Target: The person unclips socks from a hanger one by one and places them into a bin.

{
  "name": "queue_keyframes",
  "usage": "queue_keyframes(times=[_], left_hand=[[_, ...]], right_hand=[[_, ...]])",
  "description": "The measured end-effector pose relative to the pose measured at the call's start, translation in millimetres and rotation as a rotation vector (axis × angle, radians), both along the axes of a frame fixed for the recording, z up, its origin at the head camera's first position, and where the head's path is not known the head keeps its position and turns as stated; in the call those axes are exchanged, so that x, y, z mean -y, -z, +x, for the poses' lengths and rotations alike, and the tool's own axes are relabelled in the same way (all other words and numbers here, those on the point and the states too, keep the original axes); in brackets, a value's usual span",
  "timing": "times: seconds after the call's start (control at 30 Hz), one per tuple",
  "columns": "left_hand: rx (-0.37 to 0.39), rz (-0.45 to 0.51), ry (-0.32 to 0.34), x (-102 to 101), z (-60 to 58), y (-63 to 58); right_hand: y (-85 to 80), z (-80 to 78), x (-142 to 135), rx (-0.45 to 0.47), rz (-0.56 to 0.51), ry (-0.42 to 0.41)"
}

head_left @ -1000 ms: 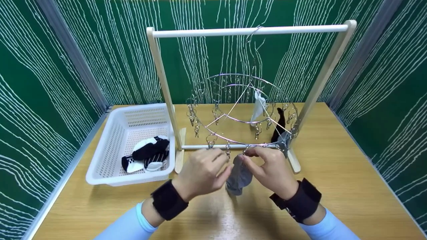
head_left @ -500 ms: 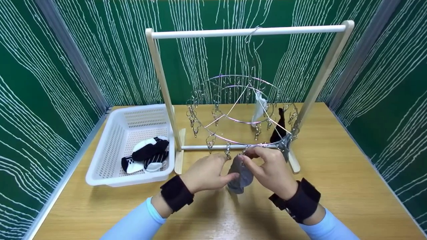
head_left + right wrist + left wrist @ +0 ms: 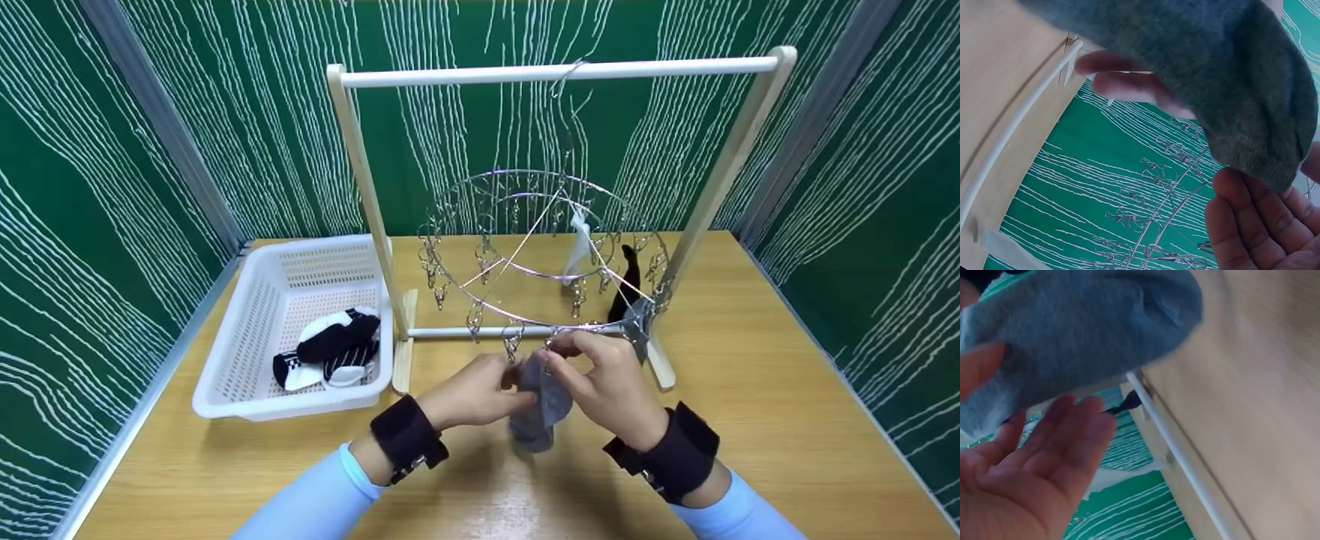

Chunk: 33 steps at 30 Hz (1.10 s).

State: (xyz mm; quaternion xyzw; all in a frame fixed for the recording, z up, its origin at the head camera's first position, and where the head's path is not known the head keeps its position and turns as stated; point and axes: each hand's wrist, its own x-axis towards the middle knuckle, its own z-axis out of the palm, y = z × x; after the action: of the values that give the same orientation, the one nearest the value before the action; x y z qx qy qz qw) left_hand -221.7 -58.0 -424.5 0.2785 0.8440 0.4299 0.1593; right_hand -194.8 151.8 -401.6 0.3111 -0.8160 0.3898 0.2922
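Note:
A grey sock [image 3: 534,431] hangs below the front of a round metal clip hanger [image 3: 517,309]. My right hand [image 3: 611,379] pinches the sock's cuff at the hanger's front edge, beside a clip mostly hidden by the fingers. On the sock's left side is my left hand [image 3: 480,390], its thumb across the near face and index finger behind the edge. The left wrist view shows the grey sock [image 3: 1089,332] between that thumb and finger, with the other fingers [image 3: 1081,444] extended. The right wrist view has the sock's cuff [image 3: 1258,157] against my right fingertips.
A wooden rack [image 3: 562,73] carries the hanger. A white sock [image 3: 579,251], a black sock [image 3: 624,285] and another grey piece [image 3: 637,330] hang at its right. Left of the rack, a white basket [image 3: 217,375] holds black and white socks [image 3: 337,345].
My left hand has come down and right, from near the clips to the grey sock's left edge. The sock's lower end has shifted slightly. My right hand has stayed at the cuff.

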Motion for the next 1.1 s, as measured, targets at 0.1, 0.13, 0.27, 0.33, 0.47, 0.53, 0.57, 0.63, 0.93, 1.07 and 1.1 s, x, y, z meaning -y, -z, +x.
queue_keyframes(times=[0.1, 0.13, 0.27, 0.33, 0.47, 0.53, 0.57, 0.63, 0.93, 1.07, 1.1], left_hand=[[-0.023, 0.054, -0.027, 1.1, 0.3, -1.2], [-0.035, 0.065, -0.037, 1.9, 0.3, -2.0], [-0.088, 0.101, -0.057, 5.6, -0.4, -5.5], [-0.104, 0.112, -0.059, 7.4, -0.8, -7.4], [-0.152, 0.107, -0.037, 11.7, -2.0, -11.4], [-0.181, 0.084, -0.025, 14.5, -3.0, -12.8], [-0.188, 0.074, -0.016, 15.9, -3.4, -13.9], [-0.188, 0.054, 0.001, 18.8, -4.2, -16.6], [-0.111, -0.114, 0.013, 42.2, -9.3, -37.6], [-0.09, -0.171, -0.04, 60.0, -14.7, -48.5], [-0.081, -0.182, -0.056, 65.2, -15.9, -51.6]], right_hand=[[0.6, -0.7, -0.2, -0.027, -0.007, 0.003], [0.4, -0.8, -0.2, -0.034, -0.012, 0.004], [0.5, -1.0, 0.0, -0.061, -0.032, 0.011], [0.6, -0.9, 0.2, -0.075, -0.036, 0.013], [1.5, -1.7, 0.5, -0.107, -0.047, 0.012], [2.0, -2.1, 0.6, -0.123, -0.054, 0.012], [2.2, -2.2, 0.5, -0.13, -0.059, 0.013], [2.3, -2.3, 0.1, -0.145, -0.064, 0.02], [-0.3, -2.2, -2.5, -0.177, -0.071, 0.041], [-0.7, -2.2, -3.5, -0.16, -0.071, 0.064], [-0.7, -2.2, -3.7, -0.154, -0.07, 0.069]])
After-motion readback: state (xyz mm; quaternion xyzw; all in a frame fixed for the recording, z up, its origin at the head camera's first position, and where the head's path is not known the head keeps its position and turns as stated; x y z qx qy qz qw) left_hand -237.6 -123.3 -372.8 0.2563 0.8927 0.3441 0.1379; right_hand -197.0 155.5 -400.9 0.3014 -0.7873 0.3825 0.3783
